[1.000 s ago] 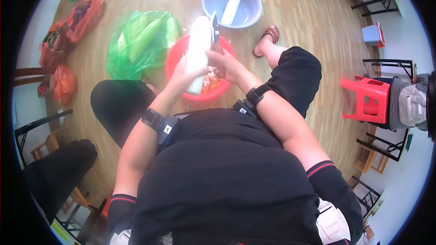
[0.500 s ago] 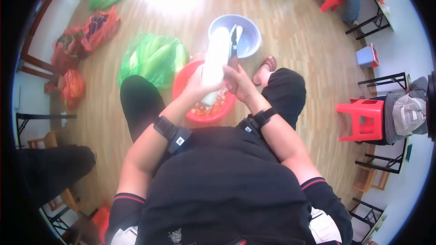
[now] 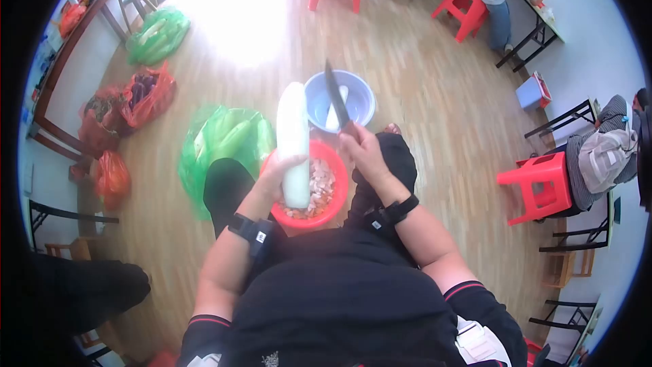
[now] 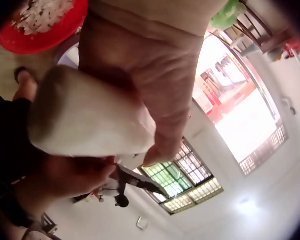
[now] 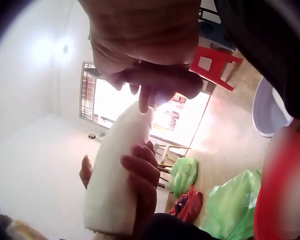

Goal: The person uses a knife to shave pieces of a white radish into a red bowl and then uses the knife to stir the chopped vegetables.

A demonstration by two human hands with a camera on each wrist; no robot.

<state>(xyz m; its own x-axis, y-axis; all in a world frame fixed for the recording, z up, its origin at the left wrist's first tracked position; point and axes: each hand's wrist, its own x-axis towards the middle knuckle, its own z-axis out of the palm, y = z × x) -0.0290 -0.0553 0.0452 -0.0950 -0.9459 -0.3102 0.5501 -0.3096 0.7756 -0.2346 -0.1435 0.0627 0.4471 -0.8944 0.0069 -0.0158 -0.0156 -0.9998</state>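
Currently the white radish (image 3: 293,143) stands nearly upright over the red basin (image 3: 337,197), long axis running from the basin's peelings up and away from the person's body. Its lower end hangs above the basin's left half; its rounded top rises beyond the basin's far rim, level with the blue basin (image 3: 360,98).

The left hand (image 3: 280,171) grips the radish low on its length, fingers and thumb wrapped round the shaft, as the right wrist view confirms (image 5: 140,175). All the free length therefore lies above this hand.

The right hand (image 3: 363,153) sits over the red basin's right rim, fingers curled round the handle of the knife (image 3: 335,98). The blade points up and away, roughly parallel to the radish, standing off to its right without touching it.

Judgement: the blade hand is the nearer to the radish's exposed upper flank; any stroke would run along the long axis, down toward the red basin.

A green bag of vegetables (image 3: 227,139) lies left of the red basin.
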